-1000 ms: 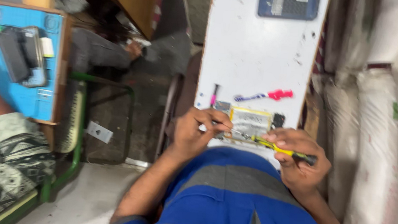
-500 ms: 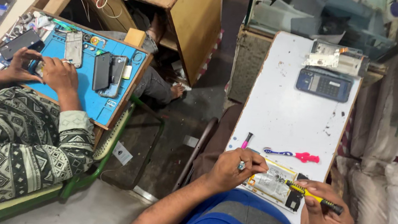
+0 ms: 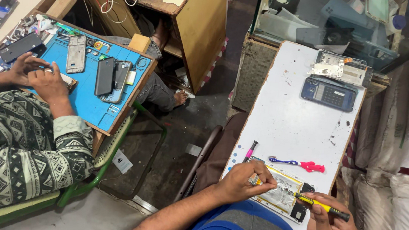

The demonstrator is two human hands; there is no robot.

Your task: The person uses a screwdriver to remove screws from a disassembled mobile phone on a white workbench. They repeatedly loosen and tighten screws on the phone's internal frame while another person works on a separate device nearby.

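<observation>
Both hands work on an opened phone (image 3: 284, 195) lying flat at the near edge of a white board (image 3: 298, 118). Left hand (image 3: 248, 182) rests on the phone's left end, fingers curled and pressed down on it to pin it in place. Right hand (image 3: 330, 229) pinches a yellow-handled screwdriver (image 3: 322, 206) between thumb and fingers, its tip aimed leftward at the phone's exposed inside.

Judging by its look, the phone is light, thin and stiff — but fragile with its back off: the pale battery and the dark board section at its right end are bare. It seems best held by the outer frame edges, with pressure kept off the battery face. On the smooth board it would likely slide, hence the steadying hand.

Just beyond the left hand lies a small pink-handled tool (image 3: 250, 150); beyond the phone, a blue-and-pink tool (image 3: 298, 163). Well past both hands sit a dark blue calculator (image 3: 328, 94) and a bare phone frame (image 3: 339, 67). Far to the left, another person's hands (image 3: 40, 77) work at a blue mat (image 3: 85, 97) strewn with phone parts.
</observation>
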